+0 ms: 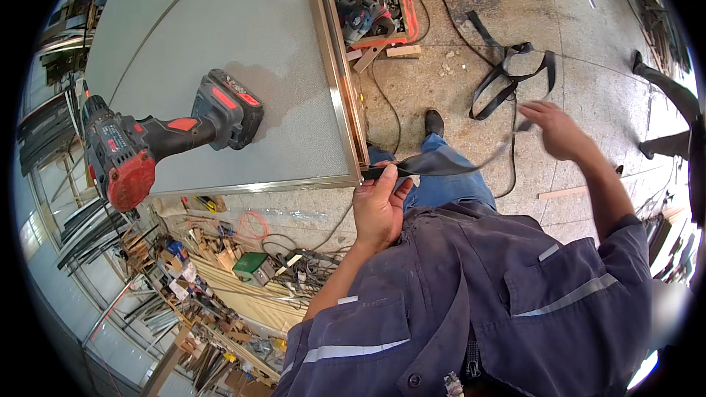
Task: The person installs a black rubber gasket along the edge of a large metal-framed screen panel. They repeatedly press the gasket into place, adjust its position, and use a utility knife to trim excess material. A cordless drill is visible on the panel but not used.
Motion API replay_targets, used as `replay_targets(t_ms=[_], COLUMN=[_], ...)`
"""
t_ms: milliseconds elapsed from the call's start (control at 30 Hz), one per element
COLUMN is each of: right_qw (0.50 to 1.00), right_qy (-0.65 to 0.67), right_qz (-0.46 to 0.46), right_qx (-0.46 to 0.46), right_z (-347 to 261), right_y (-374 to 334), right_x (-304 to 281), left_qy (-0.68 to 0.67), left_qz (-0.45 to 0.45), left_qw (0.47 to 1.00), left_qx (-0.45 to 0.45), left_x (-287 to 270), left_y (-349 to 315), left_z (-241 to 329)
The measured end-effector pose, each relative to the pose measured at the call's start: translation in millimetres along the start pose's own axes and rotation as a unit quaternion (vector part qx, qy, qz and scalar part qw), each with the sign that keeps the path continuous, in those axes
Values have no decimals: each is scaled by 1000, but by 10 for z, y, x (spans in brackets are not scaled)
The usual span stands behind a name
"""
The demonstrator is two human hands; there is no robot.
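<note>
A black flexible strip stretches from the corner of a grey, metal-framed panel toward the right. My left hand is closed at that corner, pinching the strip's end between thumb and fingers against the frame. Out to the right, my right hand is closed around the strip farther along; its fingers are slightly blurred. Between my hands the strip sags and twists. On the panel rests a black and red cordless drill, well left of my hands, with a dark damp-looking patch beside its battery.
Loops of black strip lie on the concrete floor near a dark cable. A tool box with power tools stands beyond the panel's right edge. Lower left are a green box and piled offcuts. Another person's legs show at the far right.
</note>
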State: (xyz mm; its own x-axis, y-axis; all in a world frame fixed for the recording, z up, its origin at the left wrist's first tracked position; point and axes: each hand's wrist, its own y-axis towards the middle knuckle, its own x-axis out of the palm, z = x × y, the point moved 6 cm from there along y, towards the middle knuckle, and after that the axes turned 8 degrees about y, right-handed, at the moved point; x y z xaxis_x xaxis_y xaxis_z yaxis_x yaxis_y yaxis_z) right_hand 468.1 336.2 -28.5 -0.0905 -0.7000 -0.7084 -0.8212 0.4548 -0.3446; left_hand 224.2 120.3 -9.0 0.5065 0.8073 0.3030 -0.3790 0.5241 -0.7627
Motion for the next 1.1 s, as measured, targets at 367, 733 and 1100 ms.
replay_targets(t_ms=[367, 733, 1100], right_qw=[945, 927, 877], right_qy=[247, 358, 479], right_qz=[109, 71, 22], right_qx=[-183, -86, -9], right_z=[-1738, -1690, -1671], right_y=[746, 713, 788], right_x=[726, 553, 591], left_qy=[40, 7, 99], left_qz=[1, -33, 374], left_qw=[999, 999, 908], left_qx=[17, -41, 161], left_x=[-88, -169, -1994], left_y=[64, 5, 182], left_z=[12, 60, 1573])
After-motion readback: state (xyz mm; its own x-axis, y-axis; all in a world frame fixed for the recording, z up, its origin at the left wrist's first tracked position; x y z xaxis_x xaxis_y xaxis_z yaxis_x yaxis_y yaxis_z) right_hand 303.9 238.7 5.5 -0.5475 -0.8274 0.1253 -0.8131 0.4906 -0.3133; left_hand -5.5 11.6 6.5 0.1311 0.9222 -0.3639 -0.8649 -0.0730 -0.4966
